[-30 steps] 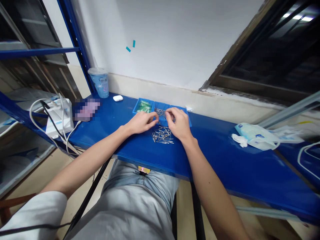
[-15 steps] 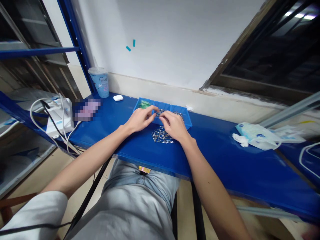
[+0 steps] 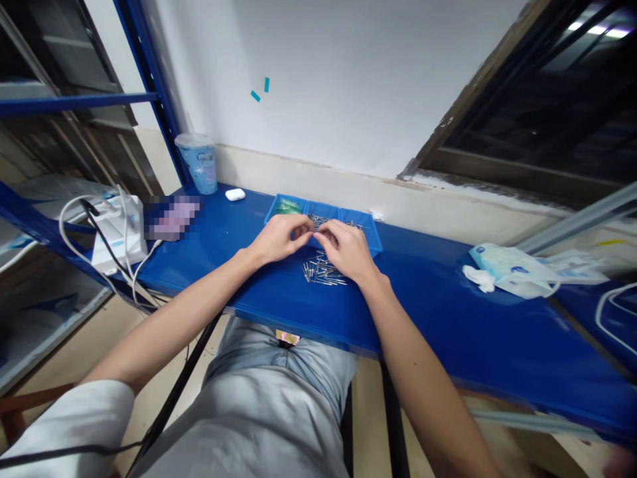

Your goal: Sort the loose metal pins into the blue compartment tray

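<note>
My left hand (image 3: 280, 239) and my right hand (image 3: 347, 248) meet at the fingertips over the front of a blue divided tray (image 3: 373, 234). Each has thumb and fingers pinched together; anything between them is too small to make out. Thin silver metal pins (image 3: 318, 219), like rivets, lie in the tray behind my fingers, partly covered by them. In the left compartment is a green packet (image 3: 287, 206). A loose pile of similar metal pins (image 3: 321, 271) lies on the blue table (image 3: 423, 299) in front of the tray, close below my right hand.
At the left stand a white power strip (image 3: 119, 236) with cables, a blurred pink item (image 3: 176, 218), a white earphone case (image 3: 235, 194) and a blue cup (image 3: 200, 166). To the right lie a wipes pack (image 3: 515, 271) and crumpled tissue (image 3: 478, 279). A wall backs the table.
My left fingers have curled down and inward, so both hands' fingertips now meet. The right hand has barely shifted; the pile and tray are unchanged.
</note>
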Available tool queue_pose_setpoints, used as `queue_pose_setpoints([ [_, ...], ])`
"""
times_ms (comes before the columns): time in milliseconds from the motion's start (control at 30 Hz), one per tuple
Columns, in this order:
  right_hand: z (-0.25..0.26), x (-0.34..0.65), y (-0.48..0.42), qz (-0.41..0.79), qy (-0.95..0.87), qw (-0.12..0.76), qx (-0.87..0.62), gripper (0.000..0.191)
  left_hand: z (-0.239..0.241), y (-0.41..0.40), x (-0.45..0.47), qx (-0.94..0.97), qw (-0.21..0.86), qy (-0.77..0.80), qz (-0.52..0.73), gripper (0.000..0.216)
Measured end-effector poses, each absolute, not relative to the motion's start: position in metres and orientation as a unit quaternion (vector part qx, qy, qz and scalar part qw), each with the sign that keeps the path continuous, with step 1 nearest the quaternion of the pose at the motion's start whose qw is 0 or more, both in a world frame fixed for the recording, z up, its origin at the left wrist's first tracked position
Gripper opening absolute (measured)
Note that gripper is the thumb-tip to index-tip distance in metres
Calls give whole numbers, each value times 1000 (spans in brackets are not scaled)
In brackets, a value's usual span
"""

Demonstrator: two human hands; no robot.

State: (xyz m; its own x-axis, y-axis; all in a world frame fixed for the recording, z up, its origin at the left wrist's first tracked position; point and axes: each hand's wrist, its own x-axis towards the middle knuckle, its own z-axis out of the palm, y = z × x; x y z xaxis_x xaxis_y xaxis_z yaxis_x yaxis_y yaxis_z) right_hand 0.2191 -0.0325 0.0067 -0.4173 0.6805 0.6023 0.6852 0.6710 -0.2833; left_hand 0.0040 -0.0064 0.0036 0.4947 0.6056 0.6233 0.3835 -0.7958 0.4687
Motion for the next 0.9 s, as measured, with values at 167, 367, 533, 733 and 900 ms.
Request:
queue_pose_setpoints([
  [167, 4, 219, -31, 1, -849, 335, -408, 18, 5, -8, 4, 849, 152, 267, 430, 13],
  [367, 4, 220, -32, -4, -852, 329, -407, 21, 4, -8, 5, 848, 162, 264, 430, 12],
  [533, 5, 220, -31, -3, -846, 342, -410, 22, 2, -5, 3, 847, 163, 284, 418, 13],
  [733, 6, 221, -31, -4, -847, 337, -412, 24, 1, -4, 2, 867, 157, 298, 368, 21],
  [900, 7, 220, -33, 12, -859, 322, -398, 24, 3, -6, 2, 869, 148, 317, 349, 26],
])
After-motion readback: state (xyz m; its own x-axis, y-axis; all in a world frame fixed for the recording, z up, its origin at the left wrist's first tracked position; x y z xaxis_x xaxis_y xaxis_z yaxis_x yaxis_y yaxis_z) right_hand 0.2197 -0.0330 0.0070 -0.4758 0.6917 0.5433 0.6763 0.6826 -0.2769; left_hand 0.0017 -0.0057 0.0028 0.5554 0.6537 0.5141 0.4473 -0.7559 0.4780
